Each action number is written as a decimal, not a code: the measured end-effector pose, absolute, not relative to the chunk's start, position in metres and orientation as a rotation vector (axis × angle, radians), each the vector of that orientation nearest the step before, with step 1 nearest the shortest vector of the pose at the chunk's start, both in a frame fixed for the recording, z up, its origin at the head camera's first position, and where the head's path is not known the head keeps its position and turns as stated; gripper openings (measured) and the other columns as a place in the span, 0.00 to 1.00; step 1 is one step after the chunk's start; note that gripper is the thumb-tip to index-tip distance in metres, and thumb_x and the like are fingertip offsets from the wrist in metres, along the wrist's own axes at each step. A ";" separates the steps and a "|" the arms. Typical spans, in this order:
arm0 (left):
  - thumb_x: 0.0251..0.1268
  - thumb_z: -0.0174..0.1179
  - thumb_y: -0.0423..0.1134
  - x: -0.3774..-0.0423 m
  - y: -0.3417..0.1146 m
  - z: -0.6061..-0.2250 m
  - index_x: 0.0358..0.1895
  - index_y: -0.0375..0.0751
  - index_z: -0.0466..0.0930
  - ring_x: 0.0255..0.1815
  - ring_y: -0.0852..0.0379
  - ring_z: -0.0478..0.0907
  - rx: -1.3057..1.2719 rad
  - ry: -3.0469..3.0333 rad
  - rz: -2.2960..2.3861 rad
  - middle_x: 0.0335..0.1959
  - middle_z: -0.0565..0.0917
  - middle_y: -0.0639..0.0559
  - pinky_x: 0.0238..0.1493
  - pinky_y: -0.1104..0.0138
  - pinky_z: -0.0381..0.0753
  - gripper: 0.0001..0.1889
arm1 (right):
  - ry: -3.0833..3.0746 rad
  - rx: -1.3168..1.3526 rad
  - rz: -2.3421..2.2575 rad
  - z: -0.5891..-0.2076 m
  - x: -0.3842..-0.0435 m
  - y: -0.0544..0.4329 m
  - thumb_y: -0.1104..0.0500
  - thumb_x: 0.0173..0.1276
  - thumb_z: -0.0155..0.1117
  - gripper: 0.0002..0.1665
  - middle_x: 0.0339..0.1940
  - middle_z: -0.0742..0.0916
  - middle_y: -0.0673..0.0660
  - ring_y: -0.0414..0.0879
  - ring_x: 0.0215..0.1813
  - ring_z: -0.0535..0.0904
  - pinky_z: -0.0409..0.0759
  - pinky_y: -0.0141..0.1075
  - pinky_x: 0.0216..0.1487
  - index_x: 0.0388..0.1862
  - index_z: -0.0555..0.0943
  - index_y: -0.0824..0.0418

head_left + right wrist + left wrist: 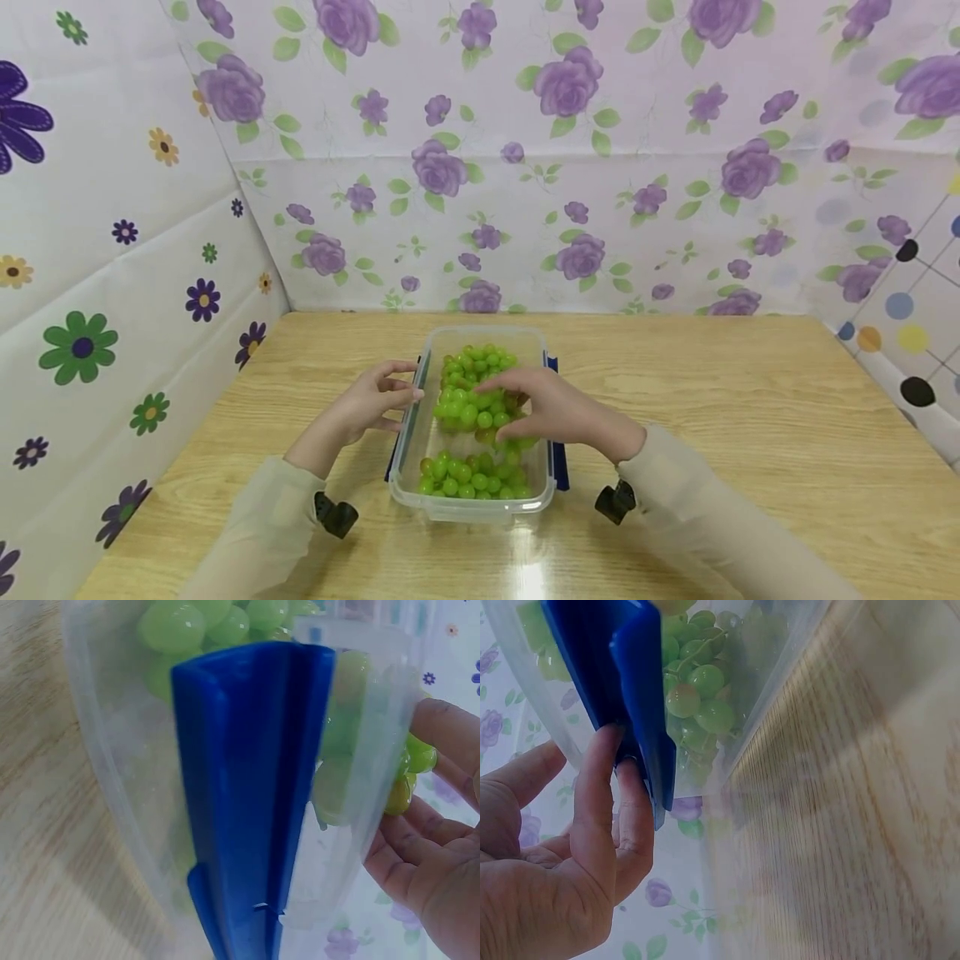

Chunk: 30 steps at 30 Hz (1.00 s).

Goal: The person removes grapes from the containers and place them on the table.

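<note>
A clear plastic food container [491, 510] with blue side latches [559, 467] stands on the table and holds green grapes. My left hand [375, 400] is at its left side, thumb at the rim and fingers against the blue latch [641, 690], gripping that edge. With my right hand [543, 404] I hold a bunch of green grapes [468, 408], thumb and fingers curled about its right side. The right wrist view shows fingertips on the grapes [405, 776] just past the container's wall. Another bunch of grapes [468, 479] lies in the container's near end.
The container rests on a light wood-grain table [712, 417], nearer its front edge. A flowered cloth [480, 167] hangs behind the table, with another patterned cloth [135, 275] along the left side. Small black cameras [335, 514] are strapped to both wrists.
</note>
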<state>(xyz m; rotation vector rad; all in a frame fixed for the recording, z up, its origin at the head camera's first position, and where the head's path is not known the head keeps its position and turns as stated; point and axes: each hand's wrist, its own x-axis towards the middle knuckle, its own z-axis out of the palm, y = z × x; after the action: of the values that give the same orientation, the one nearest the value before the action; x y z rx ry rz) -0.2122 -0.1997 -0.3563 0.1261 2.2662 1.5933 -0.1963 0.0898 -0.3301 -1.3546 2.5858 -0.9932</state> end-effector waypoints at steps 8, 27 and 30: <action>0.69 0.56 0.41 -0.213 -0.200 -0.357 0.72 0.42 0.56 0.56 0.43 0.73 0.113 2.271 1.587 0.65 0.63 0.31 0.43 0.58 0.83 0.31 | 2.593 -1.351 -1.044 -0.328 -0.197 0.096 0.60 0.57 0.73 0.32 0.55 0.82 0.54 0.39 0.42 0.75 0.79 0.41 0.50 0.61 0.75 0.58; 0.68 0.57 0.45 -0.210 -0.200 -0.360 0.71 0.46 0.58 0.59 0.42 0.72 0.106 2.297 1.586 0.64 0.66 0.34 0.47 0.57 0.82 0.31 | 2.644 -1.419 -1.230 -0.320 -0.206 0.103 0.63 0.56 0.72 0.32 0.56 0.81 0.58 0.46 0.46 0.78 0.80 0.41 0.48 0.61 0.75 0.62; 0.68 0.57 0.45 -0.209 -0.199 -0.361 0.72 0.46 0.58 0.58 0.44 0.72 0.101 2.295 1.595 0.62 0.67 0.35 0.47 0.57 0.82 0.31 | 2.627 -1.405 -1.273 -0.318 -0.205 0.105 0.62 0.57 0.72 0.32 0.58 0.80 0.58 0.46 0.48 0.79 0.80 0.41 0.49 0.61 0.75 0.62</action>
<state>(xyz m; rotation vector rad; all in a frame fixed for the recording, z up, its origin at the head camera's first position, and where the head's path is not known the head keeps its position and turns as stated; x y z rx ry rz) -0.2086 -0.1991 -0.3605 0.1007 2.2953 1.5946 -0.2049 0.1051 -0.3183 -1.4049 2.6269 -1.2726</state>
